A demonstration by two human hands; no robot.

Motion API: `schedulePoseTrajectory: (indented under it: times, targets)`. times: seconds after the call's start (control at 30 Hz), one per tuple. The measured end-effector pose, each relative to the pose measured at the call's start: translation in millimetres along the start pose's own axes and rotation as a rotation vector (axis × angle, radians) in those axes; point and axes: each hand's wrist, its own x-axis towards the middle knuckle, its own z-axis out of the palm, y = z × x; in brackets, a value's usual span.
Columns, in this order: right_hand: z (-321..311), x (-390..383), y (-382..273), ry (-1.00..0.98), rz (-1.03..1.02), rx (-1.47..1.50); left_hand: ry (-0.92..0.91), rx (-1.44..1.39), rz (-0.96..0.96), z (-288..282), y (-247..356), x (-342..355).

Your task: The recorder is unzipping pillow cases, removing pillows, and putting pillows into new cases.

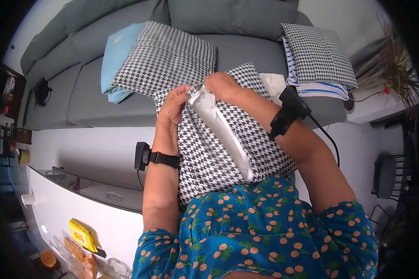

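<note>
Two forearms [160, 197] converge, left hand [173, 106] and right hand [223, 87] pinching a houndstooth cover [200, 156].

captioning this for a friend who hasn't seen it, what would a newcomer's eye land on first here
Probably the black-and-white houndstooth cover at the centre, with a long white opening down its front and the left hand and right hand gripping near the opening's upper end. Next comes the blue garment with its orange-and-green print, at the bottom. The yellow packet on the white table, lower left, also stands out.
</note>
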Motion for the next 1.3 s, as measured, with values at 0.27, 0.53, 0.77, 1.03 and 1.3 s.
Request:
schedulePoseTrajectory:
  times: [0.27,0.53,0.77,1.03,1.3]
  targets:
    - [5,2,2,0.126,0.075,0.264,0.013,-0.043,0.008,-2,-5,4]
    - [9,-6,2,0.233,-0.035,0.117,0.094,0.001,-0.044,-4,-6,5]
    - [4,-29,1,0.296,-0.373,-0.035,0.041,0.287,0.091,3,-14,12]
    - [9,-25,1,0.441,-0.357,0.088,0.037,0.849,0.264,9,-4,23]
    - [6,-26,1,0.414,-0.207,0.341,-0.064,0.976,0.301,19,3,32]
